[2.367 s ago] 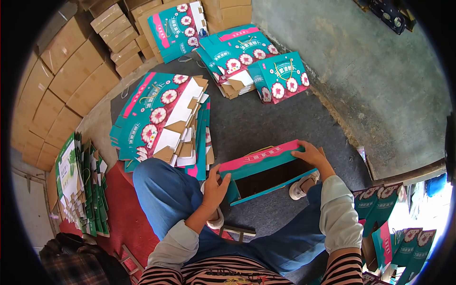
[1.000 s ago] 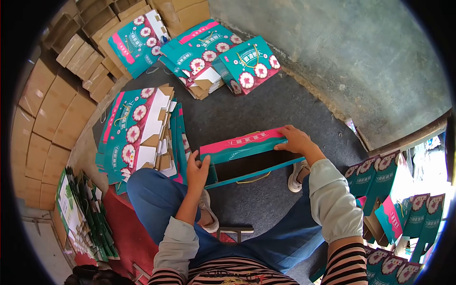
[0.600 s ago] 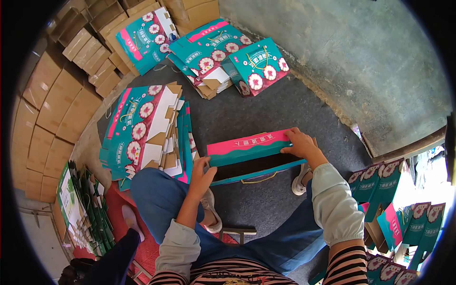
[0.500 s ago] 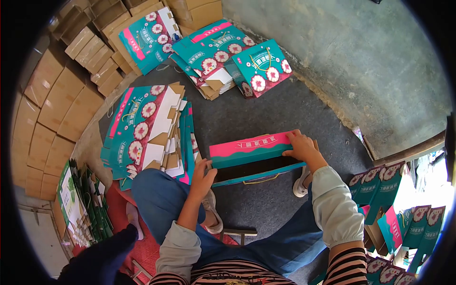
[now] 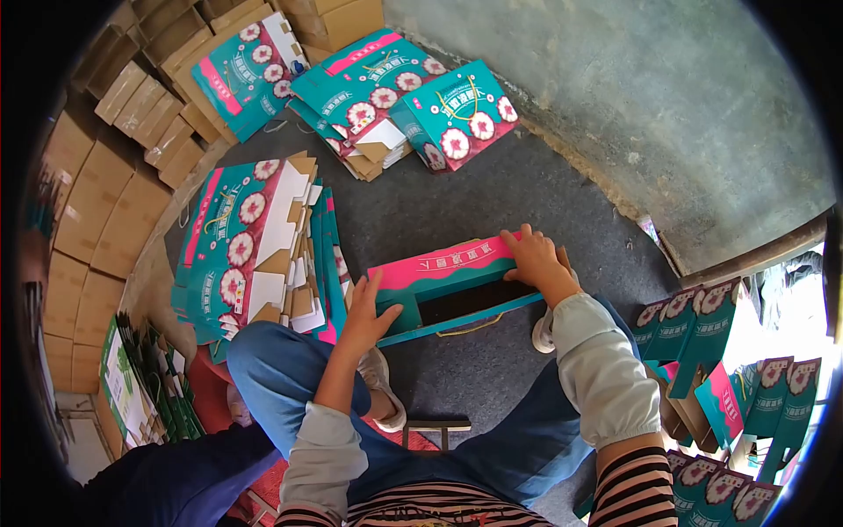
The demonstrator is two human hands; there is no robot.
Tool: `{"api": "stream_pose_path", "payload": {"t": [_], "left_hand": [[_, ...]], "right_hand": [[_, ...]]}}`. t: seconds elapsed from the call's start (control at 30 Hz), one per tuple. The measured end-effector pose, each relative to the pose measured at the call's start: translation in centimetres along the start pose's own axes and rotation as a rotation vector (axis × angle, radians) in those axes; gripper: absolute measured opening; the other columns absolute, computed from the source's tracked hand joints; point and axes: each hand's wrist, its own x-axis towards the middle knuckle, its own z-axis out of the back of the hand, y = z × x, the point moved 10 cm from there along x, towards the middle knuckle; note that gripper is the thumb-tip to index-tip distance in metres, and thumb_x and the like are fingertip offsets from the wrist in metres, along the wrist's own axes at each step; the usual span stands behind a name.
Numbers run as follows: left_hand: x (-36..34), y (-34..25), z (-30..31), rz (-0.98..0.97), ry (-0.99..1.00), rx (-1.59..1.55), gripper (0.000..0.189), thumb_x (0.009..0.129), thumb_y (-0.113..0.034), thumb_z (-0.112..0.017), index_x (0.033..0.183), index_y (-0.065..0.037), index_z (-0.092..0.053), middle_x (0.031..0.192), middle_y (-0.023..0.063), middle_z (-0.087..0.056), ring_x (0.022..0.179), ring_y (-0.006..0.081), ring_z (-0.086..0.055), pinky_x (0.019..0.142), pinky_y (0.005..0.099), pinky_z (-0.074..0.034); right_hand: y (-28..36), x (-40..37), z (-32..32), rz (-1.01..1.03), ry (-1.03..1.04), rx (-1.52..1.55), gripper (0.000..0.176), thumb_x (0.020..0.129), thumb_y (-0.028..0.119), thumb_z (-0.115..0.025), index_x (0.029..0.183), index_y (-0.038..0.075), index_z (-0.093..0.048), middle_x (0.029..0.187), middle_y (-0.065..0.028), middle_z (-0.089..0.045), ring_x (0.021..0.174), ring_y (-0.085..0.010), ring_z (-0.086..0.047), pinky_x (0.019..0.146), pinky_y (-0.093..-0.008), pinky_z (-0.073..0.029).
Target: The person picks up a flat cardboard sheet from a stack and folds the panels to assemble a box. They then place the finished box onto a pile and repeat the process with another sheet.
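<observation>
Between my knees stands a teal and pink carton (image 5: 443, 279), its top partly open on a dark inside, with a yellow cord handle on the near side. My left hand (image 5: 364, 318) is at the carton's left end, thumb apart from the fingers, over the corner. My right hand (image 5: 537, 262) grips the right end, fingers over the pink panel's edge and thumb toward the opening. To the left lies a stack of flat teal cartons (image 5: 235, 241) with white and brown flaps.
Brown boxes (image 5: 132, 211) line the left side. More flat cartons (image 5: 378, 88) and a formed carton (image 5: 461, 114) lie ahead by the wall (image 5: 615, 97). Upright cartons (image 5: 702, 325) stand at right. Another person's dark-clothed leg (image 5: 193, 465) is at lower left.
The left end of the carton's opening shows more now, with a teal inner flap visible. My left hand has moved up onto the pink panel's left edge. The view has shifted slightly.
</observation>
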Motion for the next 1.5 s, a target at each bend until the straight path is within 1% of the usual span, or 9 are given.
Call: {"api": "stream_pose_path", "payload": {"t": [0.17, 0.27, 0.4, 0.5, 0.6, 0.9, 1.13, 1.33, 1.5], "left_hand": [[1.0, 2.4, -2.7, 0.034, 0.003, 0.148, 0.104, 0.077, -0.035, -0.074, 0.148, -0.002, -0.005, 0.147, 0.0295, -0.024, 0.135, 0.0407, -0.030, 0.108, 0.0417, -0.034], [0.9, 2.5, -2.8, 0.028, -0.011, 0.171, 0.105, 0.077, -0.035, -0.074, 0.148, -0.002, -0.004, 0.146, 0.0295, -0.025, 0.133, 0.0406, -0.034, 0.105, 0.0412, -0.037], [0.8, 2.7, -2.7, 0.014, -0.025, 0.157, 0.105, 0.077, -0.035, -0.074, 0.149, -0.003, -0.004, 0.143, 0.0289, -0.032, 0.129, 0.0404, -0.040, 0.102, 0.0411, -0.040], [0.7, 2.2, -2.7, 0.075, 0.020, 0.058, 0.106, 0.076, -0.036, -0.075, 0.148, -0.001, -0.005, 0.146, 0.0295, -0.026, 0.133, 0.0416, -0.032, 0.108, 0.0417, -0.031], [0.7, 2.4, -2.5, 0.021, -0.019, 0.133, 0.106, 0.076, -0.036, -0.075, 0.149, -0.003, -0.004, 0.141, 0.0291, -0.033, 0.128, 0.0409, -0.039, 0.103, 0.0414, -0.037], [0.4, 2.0, -2.1, -0.050, -0.089, 0.098, 0.096, 0.080, -0.033, -0.072, 0.149, -0.005, -0.012, 0.136, 0.0266, -0.043, 0.123, 0.0371, -0.048, 0.099, 0.0408, -0.042], [0.0, 8.6, -2.2, 0.411, -0.190, -0.866, 0.063, 0.094, -0.038, -0.054, 0.141, -0.002, -0.035, 0.129, 0.0173, -0.052, 0.112, 0.0262, -0.055, 0.094, 0.0339, -0.044], [0.3, 8.9, -5.6, 0.198, 0.039, -0.337, 0.059, 0.093, -0.044, -0.053, 0.134, -0.002, -0.044, 0.123, 0.0157, -0.056, 0.104, 0.0227, -0.059, 0.081, 0.0310, -0.051], [-2.0, 2.1, -4.1, 0.549, 0.079, -0.513, 0.061, 0.091, -0.044, -0.057, 0.133, -0.001, -0.044, 0.120, 0.0146, -0.058, 0.099, 0.0215, -0.061, 0.078, 0.0302, -0.052]], "right_hand": [[-0.6, -1.0, 2.4, 0.071, -0.055, -0.093, 0.071, 0.069, 0.046, -0.078, 0.125, 0.013, -0.051, 0.111, -0.0142, -0.056, 0.101, -0.0308, -0.061, 0.081, -0.0405, -0.052], [-7.5, -1.6, 5.2, -0.276, -0.107, 0.110, 0.056, 0.082, 0.050, -0.062, 0.120, 0.008, -0.057, 0.104, -0.0173, -0.060, 0.095, -0.0293, -0.063, 0.079, -0.0428, -0.052], [-10.6, -4.2, -1.5, -0.429, 0.337, 0.998, 0.051, 0.093, 0.048, -0.045, 0.100, 0.002, -0.066, 0.104, -0.0196, -0.064, 0.094, -0.0272, -0.063, 0.083, -0.0394, -0.050], [-5.4, -3.5, -2.8, 0.182, 0.307, 0.738, 0.062, 0.092, 0.058, -0.042, 0.111, 0.003, -0.064, 0.107, -0.0204, -0.064, 0.103, -0.0330, -0.060, 0.092, -0.0428, -0.046], [-4.2, -4.2, -1.7, -0.026, 0.383, 0.566, 0.076, 0.088, 0.068, -0.040, 0.120, 0.002, -0.061, 0.119, -0.0224, -0.059, 0.116, -0.0373, -0.052, 0.101, -0.0436, -0.039], [-3.3, -6.7, -2.7, 0.232, 0.536, 0.606, 0.097, 0.074, 0.077, -0.054, 0.132, -0.001, -0.049, 0.130, -0.0235, -0.051, 0.125, -0.0374, -0.045, 0.106, -0.0443, -0.033], [-6.3, -3.4, -0.9, -0.174, 0.115, 0.621, 0.095, 0.067, 0.067, -0.069, 0.125, -0.006, -0.051, 0.122, -0.0262, -0.055, 0.117, -0.0400, -0.052, 0.096, -0.0440, -0.043], [-7.4, -1.8, -8.1, -0.389, 0.151, 0.718, 0.094, 0.066, 0.070, -0.067, 0.120, -0.007, -0.055, 0.116, -0.0279, -0.060, 0.110, -0.0384, -0.058, 0.092, -0.0419, -0.047], [-9.2, -3.1, -4.5, -0.321, 0.093, 0.650, 0.087, 0.067, 0.071, -0.064, 0.112, -0.004, -0.060, 0.107, -0.0247, -0.064, 0.102, -0.0377, -0.062, 0.086, -0.0407, -0.049]]}}
